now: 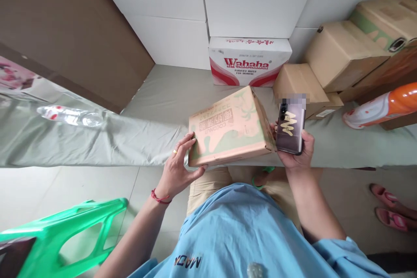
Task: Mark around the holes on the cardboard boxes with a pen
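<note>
A cardboard box (224, 126) printed with green shapes and the word COCONUT sits tilted at the front edge of the cloth-covered table. My left hand (177, 165) grips its near left corner, fingers on the left side and thumb along the bottom front edge. In my right hand (298, 154) is a dark smartphone (291, 128), held upright with its camera side and gold zigzag mark showing. That hand is right beside the box's right end; whether its hidden fingers touch the box, I cannot tell.
Behind stands a white and red Wahaha water carton (250, 63). Stacked brown cartons (348, 52) and an orange-capped bottle (381, 106) are at the right. A clear plastic bottle (71, 116) lies at left. A green stool (68, 234) stands on the floor; another person's pink sandals (389, 206) show at right.
</note>
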Available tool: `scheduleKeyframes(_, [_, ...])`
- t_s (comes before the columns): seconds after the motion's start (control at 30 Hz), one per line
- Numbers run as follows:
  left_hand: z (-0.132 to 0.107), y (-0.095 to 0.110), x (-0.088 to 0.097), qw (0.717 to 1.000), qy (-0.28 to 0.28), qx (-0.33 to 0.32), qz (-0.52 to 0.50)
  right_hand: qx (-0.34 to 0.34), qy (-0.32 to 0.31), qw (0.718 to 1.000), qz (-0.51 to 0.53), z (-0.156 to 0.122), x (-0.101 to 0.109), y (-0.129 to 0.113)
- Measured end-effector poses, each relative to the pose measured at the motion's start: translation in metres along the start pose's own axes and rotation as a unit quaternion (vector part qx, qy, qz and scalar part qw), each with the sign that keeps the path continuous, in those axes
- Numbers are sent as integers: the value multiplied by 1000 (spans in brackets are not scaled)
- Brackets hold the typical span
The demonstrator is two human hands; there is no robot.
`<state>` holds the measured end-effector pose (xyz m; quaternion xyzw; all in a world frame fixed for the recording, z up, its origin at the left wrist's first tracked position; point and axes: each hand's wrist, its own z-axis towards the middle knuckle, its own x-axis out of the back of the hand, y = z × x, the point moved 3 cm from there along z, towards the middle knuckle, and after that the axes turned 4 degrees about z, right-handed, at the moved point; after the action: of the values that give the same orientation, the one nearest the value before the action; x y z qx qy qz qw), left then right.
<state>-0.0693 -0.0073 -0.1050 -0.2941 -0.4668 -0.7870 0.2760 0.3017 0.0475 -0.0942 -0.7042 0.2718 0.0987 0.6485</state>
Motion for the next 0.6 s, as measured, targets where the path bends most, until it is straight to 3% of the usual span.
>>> scheduleKeyframes(0.17, [6, -2, -12, 993, -22, 50, -102, 64, -70, 994, -48, -8, -22, -27])
scheduleKeyframes(0.3, [21, 6, -47, 985, -31, 42, -166, 118, -86, 988, -54, -10, -44, -65])
scheduleKeyframes(0.43, [25, 26, -78, 990, -15, 12, -142, 121, -59, 985, -103, -11, -57, -88])
scheduleKeyframes(0.53, [21, 42, -82, 995, 1, -7, -98, 122, -57, 978, -159, -14, -60, -94])
scheduleKeyframes(0.6, [21, 51, -72, 996, 50, -33, -71, 123, -74, 968, -206, -21, -62, -94])
